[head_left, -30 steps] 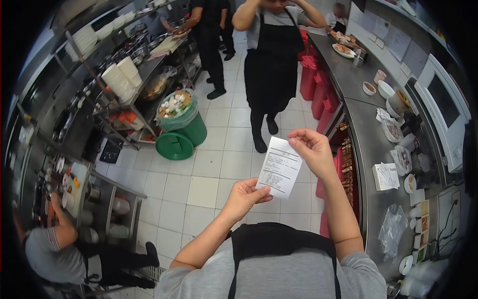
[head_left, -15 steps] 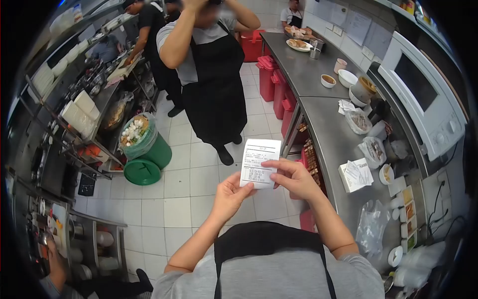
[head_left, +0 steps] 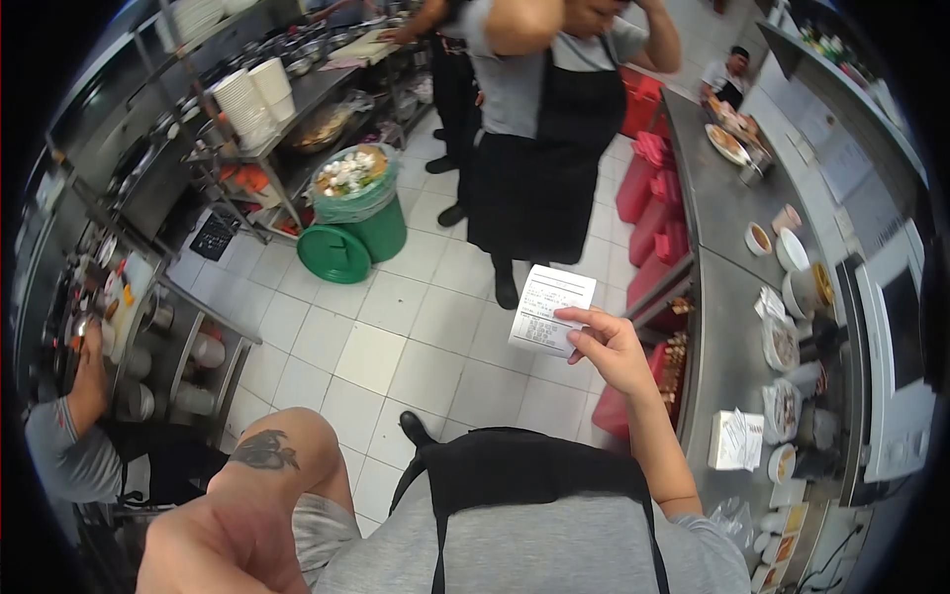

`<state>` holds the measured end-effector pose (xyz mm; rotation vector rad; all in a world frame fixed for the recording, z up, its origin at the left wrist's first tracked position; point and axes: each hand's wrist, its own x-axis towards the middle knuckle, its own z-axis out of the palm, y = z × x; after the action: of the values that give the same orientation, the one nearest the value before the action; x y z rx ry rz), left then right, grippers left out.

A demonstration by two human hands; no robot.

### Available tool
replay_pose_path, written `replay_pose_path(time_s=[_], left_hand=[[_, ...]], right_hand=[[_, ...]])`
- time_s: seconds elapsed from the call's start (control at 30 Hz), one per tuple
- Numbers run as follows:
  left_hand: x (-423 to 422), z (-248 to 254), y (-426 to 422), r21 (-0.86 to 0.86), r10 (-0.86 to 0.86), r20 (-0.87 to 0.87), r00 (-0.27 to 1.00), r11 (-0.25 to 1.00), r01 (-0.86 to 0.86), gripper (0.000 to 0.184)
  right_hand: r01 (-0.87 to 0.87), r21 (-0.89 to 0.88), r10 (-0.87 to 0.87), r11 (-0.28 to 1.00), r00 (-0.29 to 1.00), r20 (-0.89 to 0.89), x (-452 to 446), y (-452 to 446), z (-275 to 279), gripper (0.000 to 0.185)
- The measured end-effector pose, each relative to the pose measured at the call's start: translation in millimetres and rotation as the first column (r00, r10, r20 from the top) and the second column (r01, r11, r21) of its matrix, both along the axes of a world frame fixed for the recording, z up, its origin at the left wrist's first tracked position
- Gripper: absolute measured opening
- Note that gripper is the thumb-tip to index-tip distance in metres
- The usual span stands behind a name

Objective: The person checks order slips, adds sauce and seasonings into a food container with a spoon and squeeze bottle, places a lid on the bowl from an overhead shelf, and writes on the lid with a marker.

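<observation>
In the head view, my right hand (head_left: pixel 606 345) pinches a printed paper receipt (head_left: pixel 549 297) at its right edge, thumb on the front. The slip is white with rows of black print, its lower end curling, and it is held up above the tiled floor. Close to the camera at the lower left, my left hand (head_left: pixel 223 544) is raised on a bent arm. Its fingers are hidden by the frame edge and the angle, so what they do cannot be made out. The left hand is apart from the receipt.
A person in a black apron (head_left: pixel 539 188) stands ahead, arms raised. A green bin (head_left: pixel 381 223) with its lid (head_left: pixel 333 254) leaning beside it is to the left. Along the right runs a steel counter (head_left: pixel 732 327) with bowls and bags. Another person's hand (head_left: pixel 91 342) works at far left.
My left hand has let go of the receipt and risen toward the camera at lower left. My right hand keeps the slip. The view has turned, and the scene sits further right.
</observation>
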<state>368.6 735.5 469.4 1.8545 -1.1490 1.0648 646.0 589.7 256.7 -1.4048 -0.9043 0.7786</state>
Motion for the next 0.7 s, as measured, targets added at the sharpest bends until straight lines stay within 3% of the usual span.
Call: replay_pose_path(time_s=[0.07, 0.17, 0.37, 0.47, 0.7], left_hand=[[-18.3, -6.7, 35.1, 0.047, 0.006, 0.116, 0.993, 0.999, -0.011, 0.024], [-63.3, -20.1, 79.6, -0.107, 0.192, 0.323, 0.927, 0.98, -0.166, 0.035], [-100.3, -18.4, 155.1, -0.13, 0.248, 0.33, 0.911, 0.968, -0.216, 0.03], [-110.1, -13.3, 185.6, -0.125, 0.257, 0.321, 0.912, 0.966, -0.228, 0.028], [-90.0, -7.4, 234.8, -0.119, 0.217, 0.29, 0.932, 0.975, -0.19, 0.022]], right_hand=[[-0.032, -0.002, 0.032, 0.999, 0.999, 0.015, -6.6, 35.1, -3.8, 0.028], [-0.075, 0.007, 0.075, 0.997, 0.997, 0.007, -24.0, 90.7, -11.5, 0.028], [-0.16, 0.017, 0.159, 0.987, 0.985, 0.063, -60.7, 204.1, -20.1, 0.026], [-0.151, 0.006, 0.151, 0.989, 0.989, 0.003, -74.6, 248.6, -19.9, 0.026], [-0.221, -0.041, 0.223, 0.974, 0.973, 0.052, -67.9, 317.1, -15.9, 0.026]])
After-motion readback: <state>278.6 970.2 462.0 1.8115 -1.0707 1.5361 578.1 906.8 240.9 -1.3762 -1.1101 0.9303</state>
